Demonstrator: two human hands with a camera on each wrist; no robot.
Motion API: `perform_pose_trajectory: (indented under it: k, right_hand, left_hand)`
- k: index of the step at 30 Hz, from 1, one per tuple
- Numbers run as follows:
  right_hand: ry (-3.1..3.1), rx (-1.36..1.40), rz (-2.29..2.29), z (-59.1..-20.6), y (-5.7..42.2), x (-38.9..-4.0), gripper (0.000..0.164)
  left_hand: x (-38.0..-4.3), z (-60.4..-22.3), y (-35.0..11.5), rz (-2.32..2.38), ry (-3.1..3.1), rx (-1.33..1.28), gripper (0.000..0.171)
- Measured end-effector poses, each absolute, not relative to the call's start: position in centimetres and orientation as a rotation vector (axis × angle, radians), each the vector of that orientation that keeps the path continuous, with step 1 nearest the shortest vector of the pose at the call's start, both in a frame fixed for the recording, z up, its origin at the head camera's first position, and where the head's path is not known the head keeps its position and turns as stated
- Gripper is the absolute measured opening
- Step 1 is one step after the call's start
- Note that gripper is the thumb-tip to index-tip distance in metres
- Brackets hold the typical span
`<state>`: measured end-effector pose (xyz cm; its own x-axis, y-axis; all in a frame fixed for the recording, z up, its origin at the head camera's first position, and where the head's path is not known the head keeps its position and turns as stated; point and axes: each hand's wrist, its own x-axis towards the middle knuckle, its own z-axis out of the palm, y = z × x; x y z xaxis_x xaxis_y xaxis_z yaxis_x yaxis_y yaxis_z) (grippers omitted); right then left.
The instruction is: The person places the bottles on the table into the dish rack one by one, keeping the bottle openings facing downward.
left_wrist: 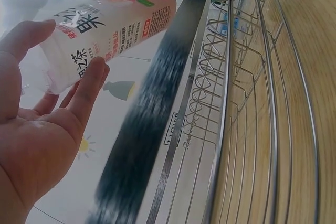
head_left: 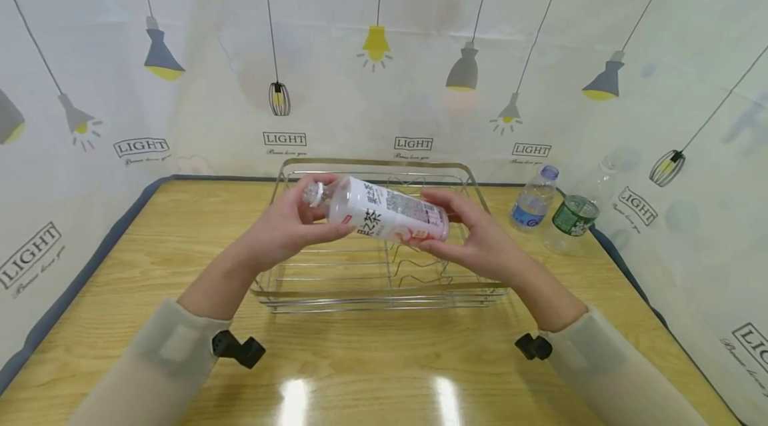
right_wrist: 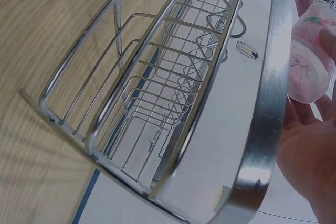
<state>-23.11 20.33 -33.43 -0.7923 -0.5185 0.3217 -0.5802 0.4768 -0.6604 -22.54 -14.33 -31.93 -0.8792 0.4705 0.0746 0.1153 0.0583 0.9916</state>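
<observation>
A clear plastic drink bottle (head_left: pixel 396 213) with a white and pink label lies nearly level between both hands, its neck toward the left. Near the neck and shoulder, my left hand (head_left: pixel 294 219) grips it with thumb and fingers. My right hand (head_left: pixel 474 233) holds the base end, thumb in front and fingers behind. Below the bottle stands a metal wire rack (head_left: pixel 336 273) with a flat rim and wavy wire dividers. In the left wrist view the bottle (left_wrist: pixel 115 30) shows a printed peach; the right wrist view has its pinkish base (right_wrist: pixel 310 72) beside the rack's rim.
At the right of the wooden table (head_left: pixel 384 359), two other plastic bottles stand upright: one with a blue label (head_left: pixel 531 203), one with a green label (head_left: pixel 576 213). A pale curtain (head_left: pixel 336 13) printed with lamps hangs behind the table and along its sides.
</observation>
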Motion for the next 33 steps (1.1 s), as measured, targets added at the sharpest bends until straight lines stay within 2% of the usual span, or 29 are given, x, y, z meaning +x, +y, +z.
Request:
perform_pose_trajectory:
  k: [14, 18, 25, 33]
  right_hand:
    - [-2.419, 1.047, 1.102, -33.0, 20.9, -23.5, 0.071]
    - [-2.426, 1.024, 1.111, -32.8, 20.9, -23.5, 0.07]
    - [-2.428, 1.022, 1.129, -32.4, 20.3, -23.6, 0.067]
    - [-2.417, 1.039, 1.114, -32.1, 20.0, -23.5, 0.068]
  left_hand:
    - [-23.0, -31.9, -15.1, 1.876, 2.281, 0.738, 0.071]
    - [-23.1, -31.5, -14.9, 1.721, 2.523, 0.815, 0.071]
    - [-23.2, -30.3, -13.2, 1.281, 2.802, 1.117, 0.06]
    - [-23.2, -29.9, -11.8, 0.97, 2.881, 1.196, 0.065]
